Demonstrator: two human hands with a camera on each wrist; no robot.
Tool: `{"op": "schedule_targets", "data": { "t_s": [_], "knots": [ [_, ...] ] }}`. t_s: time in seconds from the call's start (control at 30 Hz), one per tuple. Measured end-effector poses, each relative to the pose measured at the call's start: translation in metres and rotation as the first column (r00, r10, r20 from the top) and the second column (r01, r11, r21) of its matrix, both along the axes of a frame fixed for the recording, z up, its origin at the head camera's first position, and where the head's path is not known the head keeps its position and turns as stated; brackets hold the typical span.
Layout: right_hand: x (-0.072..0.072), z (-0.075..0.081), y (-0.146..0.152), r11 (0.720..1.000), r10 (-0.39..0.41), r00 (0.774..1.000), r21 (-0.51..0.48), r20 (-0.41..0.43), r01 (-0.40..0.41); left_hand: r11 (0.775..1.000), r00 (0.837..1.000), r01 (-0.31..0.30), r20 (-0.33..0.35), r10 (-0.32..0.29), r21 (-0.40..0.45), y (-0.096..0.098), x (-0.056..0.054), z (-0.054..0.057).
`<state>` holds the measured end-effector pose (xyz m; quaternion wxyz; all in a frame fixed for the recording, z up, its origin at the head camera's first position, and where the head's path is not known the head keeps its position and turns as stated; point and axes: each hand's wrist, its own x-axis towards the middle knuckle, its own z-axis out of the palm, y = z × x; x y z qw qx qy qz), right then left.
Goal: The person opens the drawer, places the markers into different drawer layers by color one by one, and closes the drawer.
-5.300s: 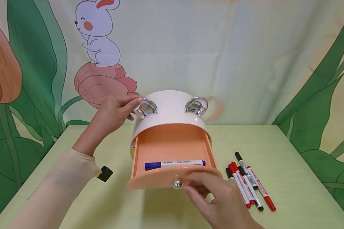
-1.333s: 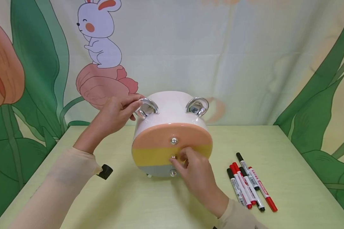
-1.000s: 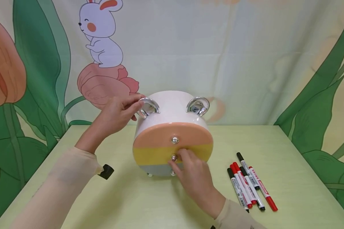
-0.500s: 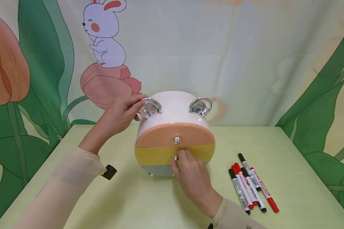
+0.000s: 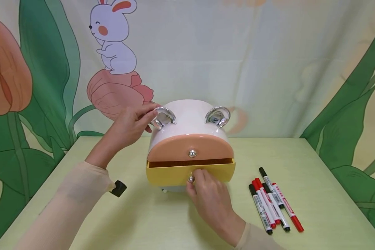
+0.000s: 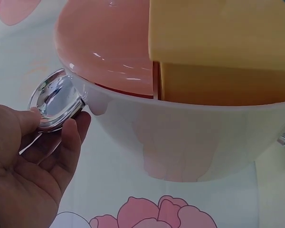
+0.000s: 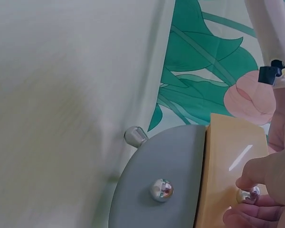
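A white drum-shaped drawer box (image 5: 189, 113) with two silver ears stands mid-table. Its left ear (image 6: 57, 97) is pinched between the thumb and fingers of my left hand (image 5: 128, 125). My right hand (image 5: 210, 201) pinches the round silver knob (image 5: 191, 179) of the yellow drawer (image 5: 168, 176), which sticks out a short way with a dark gap along its top. Above it, the orange drawer (image 5: 172, 147) is closed. Below, the grey drawer (image 7: 140, 199) is closed too, with its knob (image 7: 161, 190) free of my fingers.
Several red-capped and black-capped markers (image 5: 262, 210) lie in a loose bunch on the pale green table (image 5: 318, 194), right of the box. Behind the table hangs a printed curtain (image 5: 268, 69) with a rabbit and plants. The right ear (image 5: 218, 117) is untouched.
Earlier the orange drawer was out with a blue-capped marker in it; it was then pushed in. My right hand moved to the yellow drawer's knob and has pulled that drawer partly out.
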<state>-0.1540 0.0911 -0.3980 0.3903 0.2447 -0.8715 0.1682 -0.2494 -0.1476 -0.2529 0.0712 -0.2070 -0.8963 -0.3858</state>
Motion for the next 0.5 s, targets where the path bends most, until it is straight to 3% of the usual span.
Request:
{"op": "schedule_targets", "data": {
  "t_s": [0.23,0.5],
  "knots": [
    [0.014,0.0,0.005,0.999,-0.003,0.997,0.044,-0.076,0.007,1.0,1.0,-0.005,0.004,0.004,0.016,-0.001,0.0,-0.001],
    [0.033,0.0,0.009,0.999,0.038,0.998,0.04,-0.057,-0.036,1.0,1.0,-0.012,0.004,0.012,0.009,-0.001,0.001,0.001]
  ]
}}
